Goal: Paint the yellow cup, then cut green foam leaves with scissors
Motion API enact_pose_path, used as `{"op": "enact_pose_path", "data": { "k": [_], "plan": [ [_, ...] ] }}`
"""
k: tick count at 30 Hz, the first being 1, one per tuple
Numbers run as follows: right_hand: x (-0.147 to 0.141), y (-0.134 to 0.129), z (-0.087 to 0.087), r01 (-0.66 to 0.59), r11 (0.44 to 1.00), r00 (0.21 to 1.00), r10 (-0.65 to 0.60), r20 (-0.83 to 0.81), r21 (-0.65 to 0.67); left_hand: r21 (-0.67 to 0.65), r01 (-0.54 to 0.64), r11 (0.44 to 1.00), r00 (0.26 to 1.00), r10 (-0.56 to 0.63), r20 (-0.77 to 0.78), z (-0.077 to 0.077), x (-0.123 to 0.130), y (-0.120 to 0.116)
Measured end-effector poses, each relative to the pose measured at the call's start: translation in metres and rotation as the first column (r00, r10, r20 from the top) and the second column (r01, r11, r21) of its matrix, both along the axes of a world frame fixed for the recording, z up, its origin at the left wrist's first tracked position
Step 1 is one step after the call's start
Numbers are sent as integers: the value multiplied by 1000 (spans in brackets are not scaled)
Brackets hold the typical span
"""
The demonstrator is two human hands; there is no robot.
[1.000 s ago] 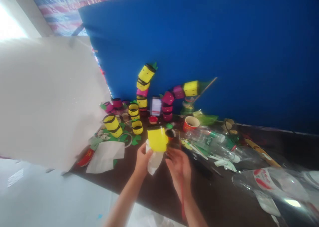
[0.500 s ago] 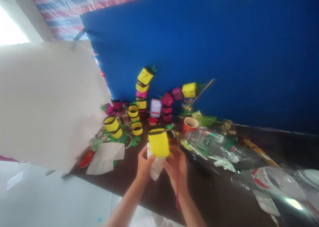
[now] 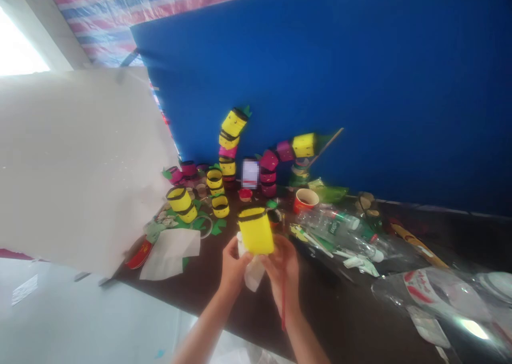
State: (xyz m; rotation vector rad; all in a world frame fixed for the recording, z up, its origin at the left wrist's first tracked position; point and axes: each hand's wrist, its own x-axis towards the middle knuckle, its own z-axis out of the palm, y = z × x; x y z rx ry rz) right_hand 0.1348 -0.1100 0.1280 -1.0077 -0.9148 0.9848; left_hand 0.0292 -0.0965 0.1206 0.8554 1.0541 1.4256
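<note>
A bright yellow cup section [image 3: 256, 233] with a black rim is held up between my hands at the middle of the view, slightly tilted. My left hand [image 3: 233, 264] is closed on its lower left side, with a white tissue [image 3: 253, 274] bunched under the cup. On the other side, my right hand [image 3: 286, 263] grips the cup's lower right. A thin red stick [image 3: 284, 294], like a brush handle, also runs down through that hand; its tip is hard to make out. Yellow rings with black edges [image 3: 220, 207] stand just beyond.
White sheets [image 3: 170, 255] and a red carton [image 3: 138, 252] lie left on the dark table [image 3: 320, 316]. Clear plastic bottles [image 3: 340, 231] lie right, behind them a paper cup [image 3: 306, 200]. Stacked yellow and magenta cups [image 3: 228, 151] lean before a blue board [image 3: 320, 60].
The yellow cup has tilted and shifted very slightly down and right in my hands. Both hands keep their hold; the things on the table stay where they were.
</note>
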Motion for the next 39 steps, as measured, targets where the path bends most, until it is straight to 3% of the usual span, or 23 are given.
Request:
{"op": "enact_pose_path", "data": {
  "k": [7,13,26,35,39],
  "plan": [
    [-1,-4,9,-46,994,991,33,-129,-103,48,34,998,997,-37,64,0,-1,-2],
    [1,-1,8,-93,994,972,80,-220,-50,80,106,991,986,-116,123,3,0,-5],
    [10,0,10,-174,984,915,176,-363,37,116,168,979,986,-164,-36,-3,-13,-1],
    [8,-2,9,-53,997,931,73,-358,64,88,113,990,960,-86,-266,20,-10,-7],
    [10,-2,7,-35,998,938,50,-343,49,167,160,973,884,-66,-463,25,-15,-7]
  ]
}}
